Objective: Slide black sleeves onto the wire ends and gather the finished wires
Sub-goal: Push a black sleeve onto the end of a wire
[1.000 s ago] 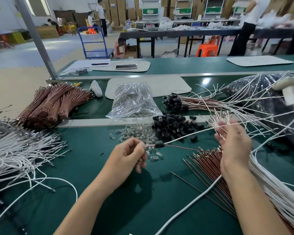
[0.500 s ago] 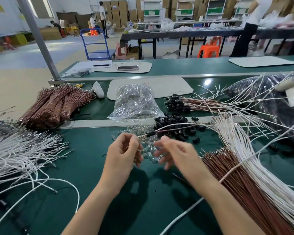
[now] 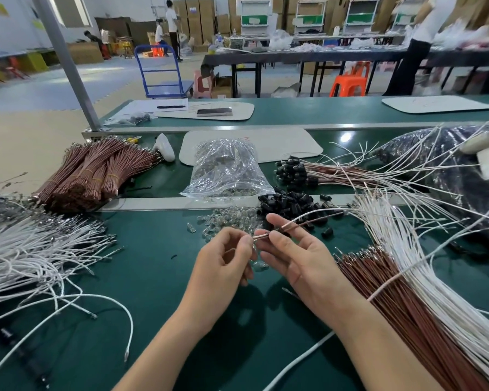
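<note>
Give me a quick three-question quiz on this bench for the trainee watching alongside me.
1. True or false: the left hand holds nothing.
2. The wire pair pinched by the right hand is: A) white and brown, B) black and green, C) both white.
3. On which side of the person do the tied brown bundles lie?
Key: 1 false, it pinches the end of the wire pair; 2 A; 3 the left.
</note>
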The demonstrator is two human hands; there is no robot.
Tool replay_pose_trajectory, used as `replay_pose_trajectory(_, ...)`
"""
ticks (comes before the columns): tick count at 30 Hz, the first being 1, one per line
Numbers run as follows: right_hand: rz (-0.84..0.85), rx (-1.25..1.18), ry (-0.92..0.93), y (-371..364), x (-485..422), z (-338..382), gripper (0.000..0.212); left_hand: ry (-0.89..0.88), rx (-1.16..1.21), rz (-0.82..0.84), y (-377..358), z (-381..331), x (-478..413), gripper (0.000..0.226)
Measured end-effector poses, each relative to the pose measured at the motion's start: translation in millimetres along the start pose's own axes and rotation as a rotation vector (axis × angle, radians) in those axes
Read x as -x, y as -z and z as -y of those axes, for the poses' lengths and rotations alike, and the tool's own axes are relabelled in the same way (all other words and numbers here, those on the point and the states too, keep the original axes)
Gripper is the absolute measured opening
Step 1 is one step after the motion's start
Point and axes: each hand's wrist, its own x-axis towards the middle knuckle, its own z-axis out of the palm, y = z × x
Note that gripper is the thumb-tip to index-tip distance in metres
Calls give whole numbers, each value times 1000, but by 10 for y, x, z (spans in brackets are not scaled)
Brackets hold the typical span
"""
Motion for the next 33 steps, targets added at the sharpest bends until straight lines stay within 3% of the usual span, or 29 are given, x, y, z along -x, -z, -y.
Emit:
replay_pose_trajectory(8, 1, 3, -20, -44, 4, -32, 48, 23, 14, 0, -9, -23, 11, 17)
replay_pose_trajectory(19, -79, 131, 56, -20, 6, -34, 38, 22, -3, 17, 10, -33, 21, 11)
replay_pose_trajectory(33, -57, 240, 101, -45, 25, -53, 29, 46, 37, 2, 9, -43, 13, 16)
